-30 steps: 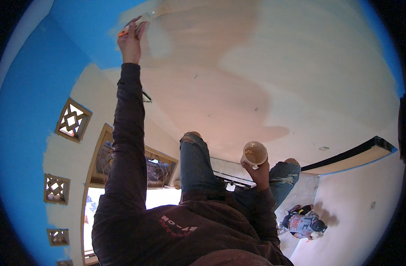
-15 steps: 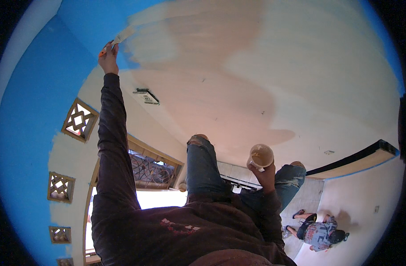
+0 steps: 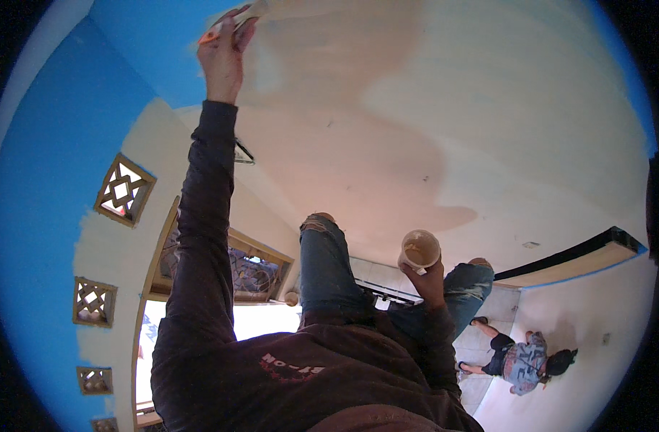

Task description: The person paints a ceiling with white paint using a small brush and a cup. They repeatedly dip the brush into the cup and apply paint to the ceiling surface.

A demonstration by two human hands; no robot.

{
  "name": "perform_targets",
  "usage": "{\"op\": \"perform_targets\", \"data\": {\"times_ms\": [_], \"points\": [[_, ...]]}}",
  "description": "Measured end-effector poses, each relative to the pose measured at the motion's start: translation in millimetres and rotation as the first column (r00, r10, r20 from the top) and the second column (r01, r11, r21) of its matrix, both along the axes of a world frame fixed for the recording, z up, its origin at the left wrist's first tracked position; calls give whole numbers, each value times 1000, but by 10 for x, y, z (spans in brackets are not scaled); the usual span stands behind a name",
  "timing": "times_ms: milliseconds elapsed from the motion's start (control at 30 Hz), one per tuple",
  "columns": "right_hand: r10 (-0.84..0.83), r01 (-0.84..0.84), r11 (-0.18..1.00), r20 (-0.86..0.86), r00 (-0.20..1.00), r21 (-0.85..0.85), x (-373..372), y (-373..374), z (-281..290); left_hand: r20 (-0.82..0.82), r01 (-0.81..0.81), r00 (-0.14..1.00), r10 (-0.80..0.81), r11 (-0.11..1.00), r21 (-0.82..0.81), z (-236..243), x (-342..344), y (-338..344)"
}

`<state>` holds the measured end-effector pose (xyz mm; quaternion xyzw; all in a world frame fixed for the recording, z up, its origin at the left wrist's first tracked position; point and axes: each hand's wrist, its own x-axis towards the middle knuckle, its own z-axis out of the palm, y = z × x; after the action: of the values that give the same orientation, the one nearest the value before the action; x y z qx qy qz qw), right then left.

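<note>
My left arm stretches up toward the pale wall, and my left hand [image 3: 226, 68] grips a paintbrush [image 3: 211, 34] with an orange handle. Its bristles run up close to the border between blue paint [image 3: 157, 43] and the cream coat; the very tip is hard to make out. Low in front of my body, my right hand [image 3: 429, 282] is closed around a translucent plastic cup [image 3: 420, 250]. Beige paint coats the inside of the cup. My fingers wrap its near side.
Lattice vent blocks [image 3: 126, 190] line the left wall beside a wood-framed window [image 3: 261, 266]. A black-edged shelf [image 3: 574, 258] juts out at right. Beyond it a co-worker in a patterned shirt [image 3: 524, 362] is by the lower right wall. My knees, in torn jeans [image 3: 329, 259], are bent beneath me.
My left hand with the paintbrush has swept right and upward along the paint border. The cup stays nearly in place. The co-worker's legs and arms have shifted.
</note>
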<state>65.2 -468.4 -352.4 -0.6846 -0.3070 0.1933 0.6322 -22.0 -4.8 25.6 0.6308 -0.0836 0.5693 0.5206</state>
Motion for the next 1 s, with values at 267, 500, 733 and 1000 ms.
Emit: {"op": "perform_targets", "data": {"times_ms": [267,500,733,1000], "points": [[-34,34,999,23,999,-30,-31,-10,168,-94,83,992,-79,996,33,52,553,-69],[-43,45,998,56,997,-34,-29,37,51,-102,-123,986,132,989,84,-17,160,340],[-2,3,999,39,999,-32,50,-17,-67,63,41,997,-44,998,47,-194,-297,1423],[16,-16,1000,-12,1000,-11,89,143,-232,73,-283,950,304,935,-214,-235,-849,1843]]}}
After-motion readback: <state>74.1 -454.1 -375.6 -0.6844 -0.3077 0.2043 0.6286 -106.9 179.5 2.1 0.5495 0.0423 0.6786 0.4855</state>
